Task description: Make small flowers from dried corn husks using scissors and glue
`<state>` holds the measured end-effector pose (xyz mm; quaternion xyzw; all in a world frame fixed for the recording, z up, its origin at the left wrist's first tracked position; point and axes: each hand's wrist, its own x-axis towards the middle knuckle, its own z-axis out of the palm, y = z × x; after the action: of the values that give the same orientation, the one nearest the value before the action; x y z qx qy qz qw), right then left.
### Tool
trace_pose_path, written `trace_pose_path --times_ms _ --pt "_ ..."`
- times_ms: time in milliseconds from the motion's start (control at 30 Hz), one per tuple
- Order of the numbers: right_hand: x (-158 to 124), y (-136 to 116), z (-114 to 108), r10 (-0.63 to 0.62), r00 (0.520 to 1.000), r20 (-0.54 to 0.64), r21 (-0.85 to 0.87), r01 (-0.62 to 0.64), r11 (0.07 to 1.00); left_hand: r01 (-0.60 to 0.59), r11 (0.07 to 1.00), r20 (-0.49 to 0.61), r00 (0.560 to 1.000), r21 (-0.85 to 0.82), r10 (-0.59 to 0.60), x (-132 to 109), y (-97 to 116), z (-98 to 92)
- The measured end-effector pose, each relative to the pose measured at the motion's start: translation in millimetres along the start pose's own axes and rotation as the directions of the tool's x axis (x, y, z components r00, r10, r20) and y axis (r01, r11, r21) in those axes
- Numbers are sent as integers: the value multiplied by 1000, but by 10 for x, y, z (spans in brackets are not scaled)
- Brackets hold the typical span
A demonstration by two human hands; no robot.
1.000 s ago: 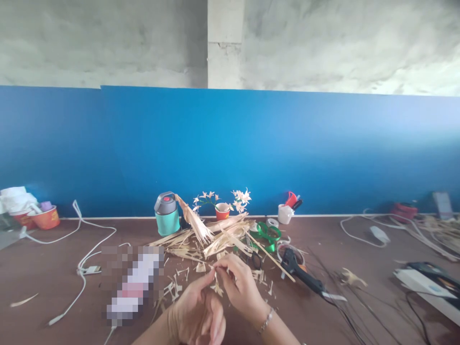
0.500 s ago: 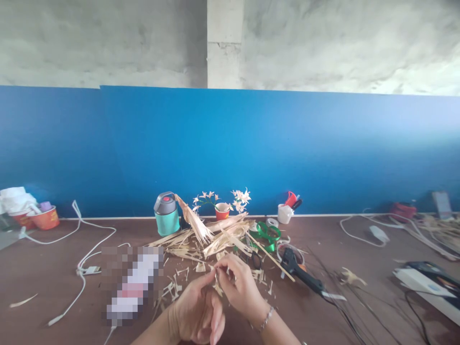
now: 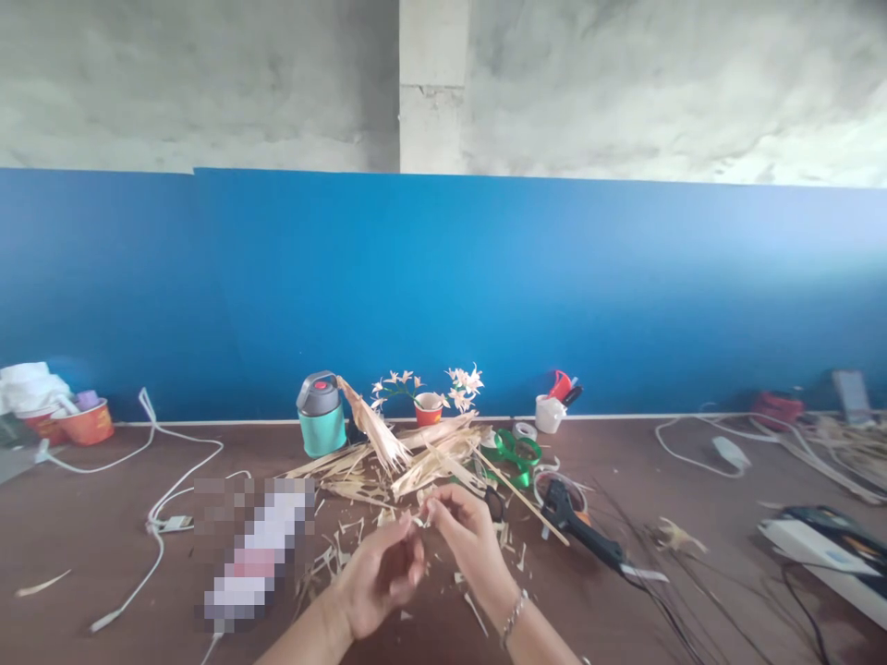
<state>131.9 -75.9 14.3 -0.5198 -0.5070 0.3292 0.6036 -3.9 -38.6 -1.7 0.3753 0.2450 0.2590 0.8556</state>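
Note:
My left hand and my right hand meet low in the middle of the view, over a brown table. Both are pinched, fingertips together, on a small pale straw piece held between them. A bracelet sits on my right wrist. Just beyond the hands lies a heap of dried straw leaves, with small straw scraps scattered on the table around them.
A black glue gun, green tape rolls and scissors lie right of the hands. At the wall stand a teal flask, a cup of straw flowers and a white mug. White cables trail left; more cables and devices sit right.
Both hands have risen slightly and moved away from me. The left hand turned, its fingers curling up to meet the right hand's fingertips. A few scraps now lie beneath the hands.

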Motion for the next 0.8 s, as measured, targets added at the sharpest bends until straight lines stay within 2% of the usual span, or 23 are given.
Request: trace_pose_path --times_ms 33,100,167,233,300,600,800 --pt "10 -15 -6 29 1000 1 59 -29 998 -100 995 -86 991 25 101 6 23 10" --pt "24 -41 -15 71 997 -5 136 -70 988 -264 953 -198 936 150 291 15 60 39" --pt "30 -58 -20 96 995 -1 173 -94 980 -298 903 -243 893 308 378 12 78 82" --pt "31 -62 -22 97 995 18 197 -99 975 -255 877 -249 893 407 375 1 78 136" --pt "31 -56 -21 92 995 41 216 -99 971 -222 874 -236 908 433 347 -14 66 189" --pt "30 -14 14 136 988 79 303 -154 941 -199 908 -221 930 368 293 -15 37 224" --pt "60 17 -74 229 968 -100 348 -182 920 -199 911 -241 924 361 297 -3 38 201"
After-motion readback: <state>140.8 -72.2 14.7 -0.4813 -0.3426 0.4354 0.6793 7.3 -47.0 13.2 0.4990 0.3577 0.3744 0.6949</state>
